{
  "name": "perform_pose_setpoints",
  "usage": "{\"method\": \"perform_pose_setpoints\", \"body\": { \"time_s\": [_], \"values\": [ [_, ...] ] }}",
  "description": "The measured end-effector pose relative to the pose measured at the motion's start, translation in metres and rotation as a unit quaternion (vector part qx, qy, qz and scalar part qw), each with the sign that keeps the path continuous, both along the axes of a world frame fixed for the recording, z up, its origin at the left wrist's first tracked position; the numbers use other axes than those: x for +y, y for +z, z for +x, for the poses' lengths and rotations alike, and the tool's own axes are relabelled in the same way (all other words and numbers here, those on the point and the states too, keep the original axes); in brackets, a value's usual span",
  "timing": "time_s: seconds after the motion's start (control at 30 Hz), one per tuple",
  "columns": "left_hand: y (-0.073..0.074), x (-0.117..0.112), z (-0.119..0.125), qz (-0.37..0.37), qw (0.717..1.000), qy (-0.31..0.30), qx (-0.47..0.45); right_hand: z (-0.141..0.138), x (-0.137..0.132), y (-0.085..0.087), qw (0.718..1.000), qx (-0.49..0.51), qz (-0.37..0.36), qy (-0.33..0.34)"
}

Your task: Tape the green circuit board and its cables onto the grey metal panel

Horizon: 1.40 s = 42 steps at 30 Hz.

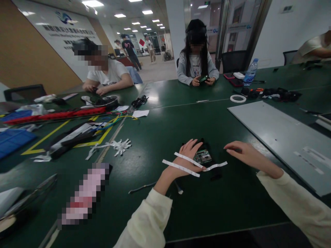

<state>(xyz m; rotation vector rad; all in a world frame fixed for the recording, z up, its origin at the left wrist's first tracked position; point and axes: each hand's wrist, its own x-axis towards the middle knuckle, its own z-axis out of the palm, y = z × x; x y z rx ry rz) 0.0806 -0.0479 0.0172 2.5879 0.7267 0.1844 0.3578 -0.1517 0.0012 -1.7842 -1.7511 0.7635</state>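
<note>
My left hand [184, 159] lies over the left side of a green circuit board [203, 156] in a dark housing. Its fingers reach along the far edge and its thumb is at the near edge, holding the board against the table. Two white tape strips [181, 168] lie across the back of this hand. Another short white strip [216, 166] sticks out to the right by the thumb. My right hand [243, 155] hovers right of the board, apart from it, with fingers loosely stretched leftward and nothing visible in them. Part of the housing is hidden beneath my left hand.
A dark cable [142, 187] lies near my left wrist. Crumpled white strips [121, 147] and a blurred pink phone-like object [86, 194] are leftward. A grey panel [281, 137] and a tape roll [238, 99] are rightward. Two people sit across the green table [160, 131].
</note>
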Motion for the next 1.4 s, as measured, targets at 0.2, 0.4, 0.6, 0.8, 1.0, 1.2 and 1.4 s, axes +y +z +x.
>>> {"method": "perform_pose_setpoints", "body": {
  "time_s": [0.2,0.4,0.6,0.8,1.0,1.2,1.4],
  "values": [
    [-0.004,0.002,0.001,0.016,1.000,-0.006,0.006,-0.044,-0.004,0.013,0.995,0.015,-0.015,0.097],
    [-0.015,0.005,0.002,0.037,0.999,-0.011,0.004,-0.051,-0.003,0.007,0.994,-0.021,-0.013,0.104],
    [-0.019,0.006,0.003,0.044,0.999,-0.009,0.004,-0.052,-0.001,0.005,0.996,0.001,-0.018,0.091],
    [-0.016,0.006,0.002,0.040,0.999,-0.008,0.008,-0.054,-0.005,0.020,0.985,0.120,-0.074,0.098],
    [-0.009,0.002,0.002,0.055,0.998,-0.022,0.002,-0.070,-0.002,0.034,0.947,0.318,-0.026,-0.021],
    [-0.004,-0.006,0.003,0.086,0.995,-0.035,-0.033,-0.115,0.016,0.033,0.910,0.413,-0.011,-0.039],
    [-0.003,-0.008,0.004,0.099,0.994,-0.028,-0.044,-0.137,0.023,0.030,0.960,0.273,0.043,-0.052]
  ]
}}
